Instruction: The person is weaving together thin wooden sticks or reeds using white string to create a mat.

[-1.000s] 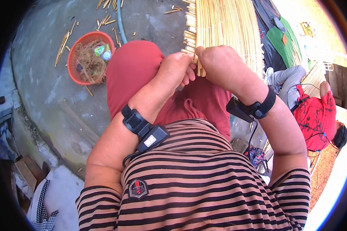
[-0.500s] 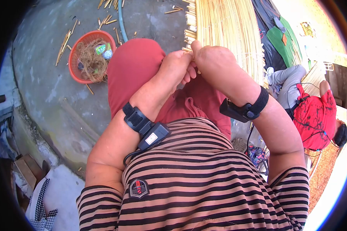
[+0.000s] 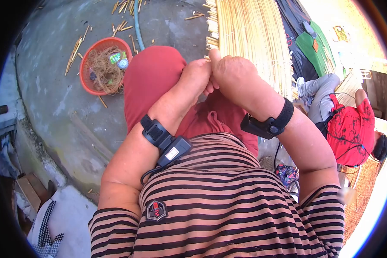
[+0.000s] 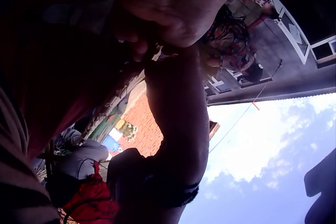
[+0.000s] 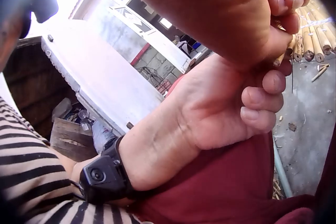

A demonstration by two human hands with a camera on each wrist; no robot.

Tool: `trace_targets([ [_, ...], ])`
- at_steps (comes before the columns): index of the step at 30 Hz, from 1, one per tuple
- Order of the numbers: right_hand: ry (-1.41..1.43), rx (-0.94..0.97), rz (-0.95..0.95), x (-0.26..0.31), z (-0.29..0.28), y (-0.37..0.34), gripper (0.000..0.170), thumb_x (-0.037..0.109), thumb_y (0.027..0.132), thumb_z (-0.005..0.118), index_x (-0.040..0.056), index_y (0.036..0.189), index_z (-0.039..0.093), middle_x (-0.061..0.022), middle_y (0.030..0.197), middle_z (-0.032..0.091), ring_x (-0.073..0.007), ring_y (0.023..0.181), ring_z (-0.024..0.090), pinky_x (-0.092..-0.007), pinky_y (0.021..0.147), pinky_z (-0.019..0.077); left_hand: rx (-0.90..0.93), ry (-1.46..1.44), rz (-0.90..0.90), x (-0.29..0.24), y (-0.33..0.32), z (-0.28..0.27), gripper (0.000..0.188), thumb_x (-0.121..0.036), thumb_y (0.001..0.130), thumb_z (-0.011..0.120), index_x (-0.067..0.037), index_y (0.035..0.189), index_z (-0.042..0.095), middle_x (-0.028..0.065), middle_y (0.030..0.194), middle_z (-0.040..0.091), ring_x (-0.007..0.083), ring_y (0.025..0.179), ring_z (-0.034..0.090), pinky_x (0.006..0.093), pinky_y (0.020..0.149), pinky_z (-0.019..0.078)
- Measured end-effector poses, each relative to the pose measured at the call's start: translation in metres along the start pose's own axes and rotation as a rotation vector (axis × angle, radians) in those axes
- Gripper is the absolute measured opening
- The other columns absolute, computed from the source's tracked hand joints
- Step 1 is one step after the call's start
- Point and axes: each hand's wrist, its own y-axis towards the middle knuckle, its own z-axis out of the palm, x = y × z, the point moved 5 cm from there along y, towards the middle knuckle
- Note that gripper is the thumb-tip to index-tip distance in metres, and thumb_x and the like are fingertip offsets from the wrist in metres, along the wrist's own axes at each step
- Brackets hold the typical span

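A mat of pale stalks (image 3: 251, 38) lies beyond the knees, its near edge at both hands. My left hand (image 3: 192, 79) is at the mat's near left corner, fingers curled, touching my right hand (image 3: 236, 79). The right wrist view shows stalk ends (image 5: 310, 55) with white string beside the hands. There my right hand (image 5: 220, 14) has bent fingers around a stalk end (image 5: 279, 60), and my left hand (image 5: 226, 103) curls below it, its thumb hidden. A thin dark strand hangs beneath. The left wrist view is dark; what the fingertips grip is hidden there.
A red basket (image 3: 85, 80) of tangled fibre stands on the concrete left of the knee. Loose stalk pieces (image 3: 76, 51) and a blue hose (image 3: 137, 26) lie nearby. Another person in a red shirt (image 3: 351, 129) sits at the right.
Both hands have shifted slightly left, my right hand more so and turned a little. The stalk ends visible below my right hand a second ago are now covered.
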Motion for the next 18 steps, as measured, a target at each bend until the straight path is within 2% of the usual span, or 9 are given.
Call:
trace_targets([
  [3,0.039,-0.006,0.036,0.001,0.000,0.002,0.029,0.018,0.080,0.061,-0.0010,0.093,0.044,-0.0185,0.063,0.062,-0.0357,0.063,0.065,-0.0436,0.058,0.0510,0.012,0.018,0.007,-0.001,-0.001,0.000,0.030,-0.024,0.090,0.042,-0.005,0.074,0.058,0.0042,0.059,0.056,0.0101,0.042,0.047,0.0247,0.037,0.0358],
  [6,0.077,0.010,0.052,0.002,-0.002,0.004,0.032,0.020,0.078,0.063,-0.0016,0.092,0.044,-0.0209,0.063,0.062,-0.0380,0.063,0.064,-0.0454,0.059,0.0509,0.043,-0.014,-0.001,0.005,0.001,-0.002,0.034,-0.033,0.095,0.045,-0.005,0.081,0.059,0.0004,0.058,0.053,0.0084,0.042,0.045,0.0212,0.038,0.0320],
  [9,0.092,0.028,0.030,-0.002,0.001,0.007,0.033,0.020,0.077,0.064,-0.0021,0.092,0.044,-0.0218,0.063,0.062,-0.0391,0.064,0.064,-0.0460,0.060,0.0508,-0.007,0.000,-0.002,0.004,0.000,-0.002,0.028,-0.023,0.089,0.044,-0.004,0.074,0.059,0.0041,0.060,0.057,0.0105,0.042,0.048,0.0249,0.037,0.0359],
  [14,0.080,0.022,0.074,-0.007,0.008,0.015,0.028,0.015,0.076,0.062,-0.0020,0.090,0.045,-0.0192,0.062,0.062,-0.0392,0.065,0.064,-0.0462,0.062,0.0504,0.012,-0.030,-0.024,0.010,0.002,-0.001,0.031,-0.024,0.091,0.042,-0.003,0.076,0.059,0.0053,0.060,0.058,0.0108,0.042,0.049,0.0253,0.036,0.0366],
  [17,0.227,0.139,0.125,-0.018,-0.001,0.014,0.028,0.010,0.079,0.058,-0.0033,0.102,0.048,-0.0201,0.071,0.064,-0.0392,0.069,0.064,-0.0460,0.064,0.0503,0.030,0.013,-0.029,0.002,0.004,-0.001,0.033,-0.026,0.093,0.041,-0.001,0.081,0.059,0.0061,0.059,0.058,0.0107,0.041,0.048,0.0249,0.035,0.0366],
  [18,0.235,0.017,0.169,-0.023,-0.016,0.008,0.030,0.010,0.079,0.058,-0.0026,0.105,0.049,-0.0201,0.075,0.064,-0.0379,0.072,0.064,-0.0457,0.065,0.0507,0.034,0.025,-0.037,-0.002,0.004,-0.001,0.033,-0.026,0.093,0.041,-0.001,0.082,0.059,0.0064,0.059,0.058,0.0106,0.040,0.048,0.0247,0.035,0.0366],
])
